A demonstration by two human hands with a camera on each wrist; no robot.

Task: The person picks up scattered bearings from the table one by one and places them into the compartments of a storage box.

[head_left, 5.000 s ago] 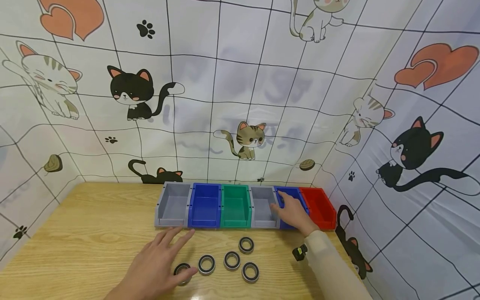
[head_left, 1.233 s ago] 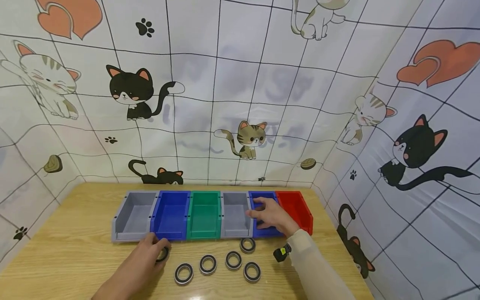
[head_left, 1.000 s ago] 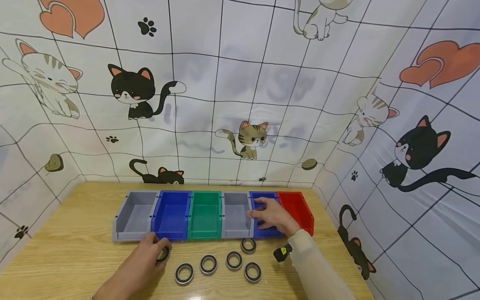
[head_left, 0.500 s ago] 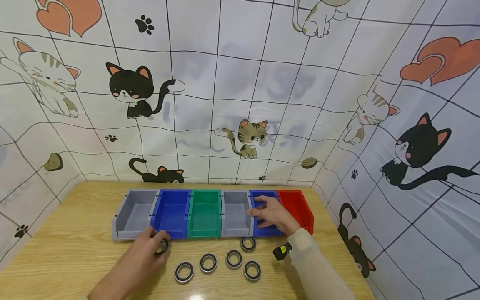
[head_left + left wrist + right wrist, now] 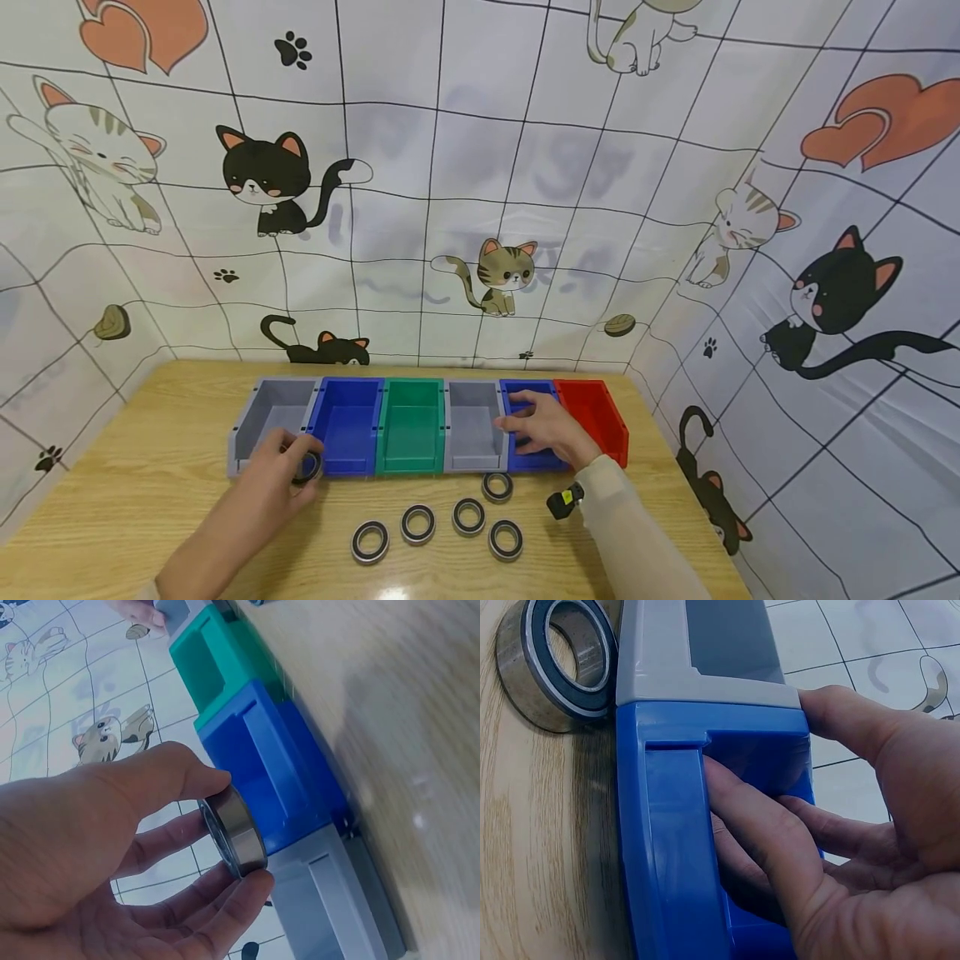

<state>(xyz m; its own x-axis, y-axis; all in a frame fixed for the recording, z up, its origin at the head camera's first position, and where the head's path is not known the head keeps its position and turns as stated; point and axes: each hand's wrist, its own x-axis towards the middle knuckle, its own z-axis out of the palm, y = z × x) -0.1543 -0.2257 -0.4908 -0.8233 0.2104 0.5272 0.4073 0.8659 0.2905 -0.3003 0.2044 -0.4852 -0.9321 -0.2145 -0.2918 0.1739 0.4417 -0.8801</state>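
My left hand (image 5: 273,483) pinches a ball bearing (image 5: 236,829) with a steel outer ring between thumb and fingertips. It is at the front edge of the leftmost grey bin (image 5: 242,446), with the left blue bin (image 5: 347,417) beside it. My right hand (image 5: 547,429) grips the right blue bin (image 5: 679,825). Its thumb is at the rim by the right grey bin (image 5: 474,417); the other fingers reach inside. More bearings lie on the table, including a front-left bearing (image 5: 370,542) and a bearing (image 5: 555,664) by the right grey bin.
The bins stand joined in one row, with a green bin (image 5: 412,425) in the middle and a red bin (image 5: 596,421) at the right end. A cat-print curtain (image 5: 405,225) rises behind the wooden table (image 5: 165,433) and along both sides.
Since the oldest frame, the bin row has shifted left and my left hand has taken a bearing. In the last half second it lifts that bearing up and left; my right hand stays still.
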